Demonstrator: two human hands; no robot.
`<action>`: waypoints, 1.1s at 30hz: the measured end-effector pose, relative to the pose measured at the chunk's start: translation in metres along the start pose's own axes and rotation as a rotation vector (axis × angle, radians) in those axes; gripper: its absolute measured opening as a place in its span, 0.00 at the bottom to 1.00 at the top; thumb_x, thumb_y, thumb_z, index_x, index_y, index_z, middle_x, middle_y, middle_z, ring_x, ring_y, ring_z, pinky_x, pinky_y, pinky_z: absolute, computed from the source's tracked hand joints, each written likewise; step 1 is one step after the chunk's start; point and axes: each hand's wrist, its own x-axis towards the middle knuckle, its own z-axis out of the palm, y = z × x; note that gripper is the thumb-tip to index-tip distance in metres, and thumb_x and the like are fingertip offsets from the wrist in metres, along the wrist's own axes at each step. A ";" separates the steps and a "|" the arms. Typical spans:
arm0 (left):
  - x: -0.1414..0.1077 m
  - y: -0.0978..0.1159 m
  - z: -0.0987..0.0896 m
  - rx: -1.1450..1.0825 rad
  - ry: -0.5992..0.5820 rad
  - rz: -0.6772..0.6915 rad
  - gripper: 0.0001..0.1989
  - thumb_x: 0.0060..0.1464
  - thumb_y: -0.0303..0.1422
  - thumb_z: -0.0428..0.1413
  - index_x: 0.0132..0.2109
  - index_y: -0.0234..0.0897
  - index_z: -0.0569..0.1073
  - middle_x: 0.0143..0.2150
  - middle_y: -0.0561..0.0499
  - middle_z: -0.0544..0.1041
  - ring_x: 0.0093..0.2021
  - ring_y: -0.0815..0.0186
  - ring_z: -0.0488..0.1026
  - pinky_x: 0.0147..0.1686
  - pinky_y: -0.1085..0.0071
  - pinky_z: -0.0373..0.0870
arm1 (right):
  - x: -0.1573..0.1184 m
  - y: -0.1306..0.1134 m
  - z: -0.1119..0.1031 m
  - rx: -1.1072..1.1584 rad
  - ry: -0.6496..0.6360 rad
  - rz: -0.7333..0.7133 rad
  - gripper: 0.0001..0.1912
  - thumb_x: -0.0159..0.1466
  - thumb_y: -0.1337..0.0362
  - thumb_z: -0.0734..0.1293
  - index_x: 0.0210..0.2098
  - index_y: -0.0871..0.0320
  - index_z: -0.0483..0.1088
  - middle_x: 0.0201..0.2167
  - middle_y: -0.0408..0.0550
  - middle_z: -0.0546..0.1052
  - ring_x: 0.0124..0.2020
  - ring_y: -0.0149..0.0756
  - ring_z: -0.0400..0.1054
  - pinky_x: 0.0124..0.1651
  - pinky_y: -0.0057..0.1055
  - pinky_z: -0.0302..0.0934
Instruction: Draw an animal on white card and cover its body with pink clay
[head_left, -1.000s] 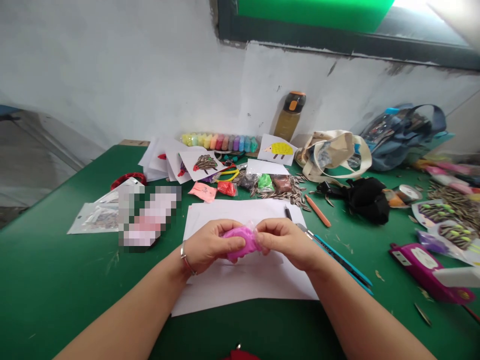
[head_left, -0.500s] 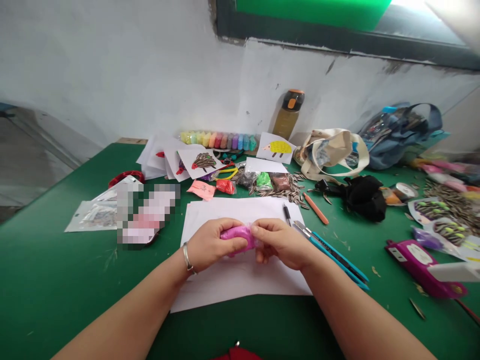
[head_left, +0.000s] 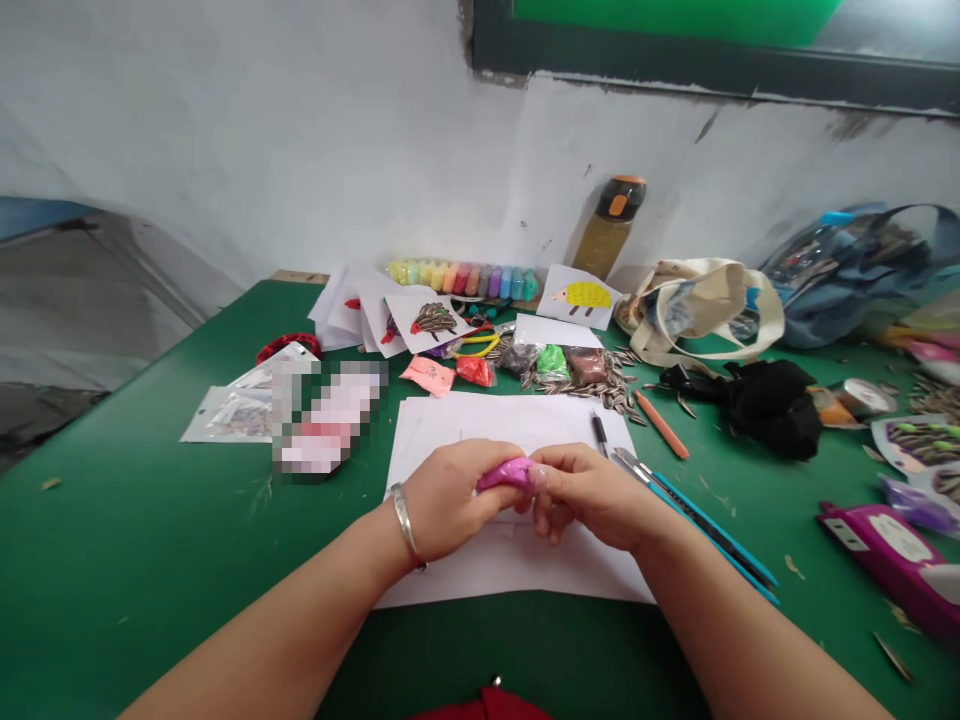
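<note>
I hold the pink packet [head_left: 504, 474] above the white paper [head_left: 517, 572], left hand [head_left: 454, 505] gripping; right hand [head_left: 596, 495] pinches the packet's end; black pen [head_left: 598, 432] lies near the paper's right edge.

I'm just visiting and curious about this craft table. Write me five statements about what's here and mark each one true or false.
1. The left hand and right hand both hold the glossy pink packet. True.
2. A silver metal bangle is on the right wrist. False: it is on the left wrist.
3. White paper sheets lie beneath the hands. True.
4. The slim black pen is in the right hand. False: it lies on the paper sheets.
5. The white card with a yellow-bodied animal lies under the left hand. False: it is at the table's back, near the wall.
</note>
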 end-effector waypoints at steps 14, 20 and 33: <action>0.000 -0.007 0.009 0.091 -0.027 -0.045 0.06 0.60 0.34 0.54 0.39 0.39 0.75 0.36 0.51 0.77 0.37 0.64 0.71 0.38 0.71 0.63 | 0.008 0.007 0.009 -0.068 0.146 -0.066 0.16 0.56 0.52 0.70 0.27 0.60 0.71 0.17 0.42 0.71 0.16 0.26 0.63 0.17 0.23 0.54; 0.004 -0.009 0.005 0.001 0.017 -0.047 0.06 0.59 0.34 0.56 0.39 0.41 0.77 0.36 0.54 0.78 0.35 0.67 0.72 0.37 0.74 0.63 | 0.006 0.002 0.002 0.061 0.069 -0.024 0.14 0.56 0.55 0.71 0.29 0.62 0.73 0.22 0.45 0.75 0.18 0.26 0.67 0.19 0.22 0.58; 0.003 -0.005 0.006 -0.027 -0.012 -0.092 0.06 0.58 0.35 0.57 0.41 0.41 0.77 0.36 0.56 0.79 0.36 0.68 0.73 0.37 0.75 0.63 | 0.011 0.011 -0.006 0.074 0.015 -0.011 0.12 0.55 0.59 0.72 0.29 0.62 0.72 0.20 0.44 0.75 0.17 0.26 0.68 0.18 0.20 0.59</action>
